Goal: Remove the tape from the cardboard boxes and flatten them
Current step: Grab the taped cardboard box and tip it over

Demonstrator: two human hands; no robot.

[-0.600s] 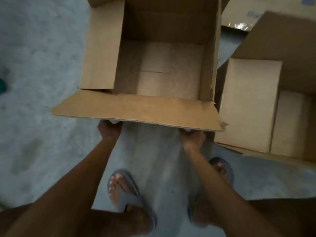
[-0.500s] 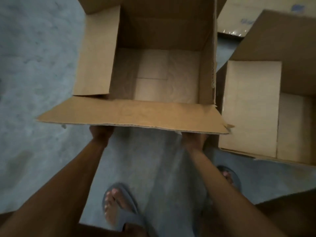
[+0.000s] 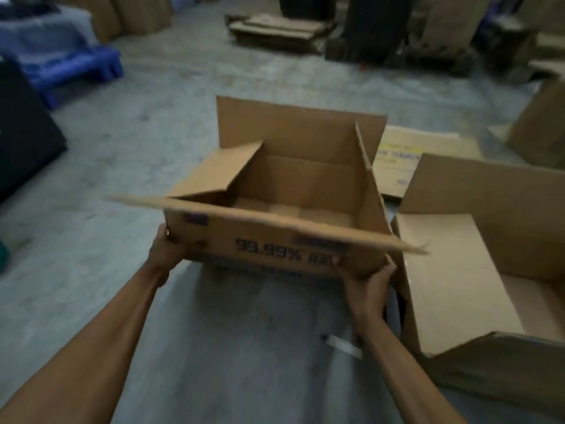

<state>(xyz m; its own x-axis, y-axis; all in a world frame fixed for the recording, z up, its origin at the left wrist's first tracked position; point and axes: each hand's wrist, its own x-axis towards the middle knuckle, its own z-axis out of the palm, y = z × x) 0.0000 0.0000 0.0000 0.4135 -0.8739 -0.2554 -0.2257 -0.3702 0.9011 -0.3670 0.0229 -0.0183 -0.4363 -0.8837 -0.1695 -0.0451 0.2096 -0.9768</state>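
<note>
Grey concrete floor (image 3: 91,209) filling the frame. Open cardboard box (image 3: 275,249) being held at centre frame, flaps standing open. Second box (image 3: 458,270), also open, sitting at right, just beside it. Left grip (image 3: 165,249) clasping the held box's lower left corner; right grip (image 3: 367,283) clasping its lower right corner.

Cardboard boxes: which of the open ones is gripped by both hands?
The middle box printed 99.99%, with the left hand and right hand at its near bottom corners. The plain open box to its right is untouched.
</note>
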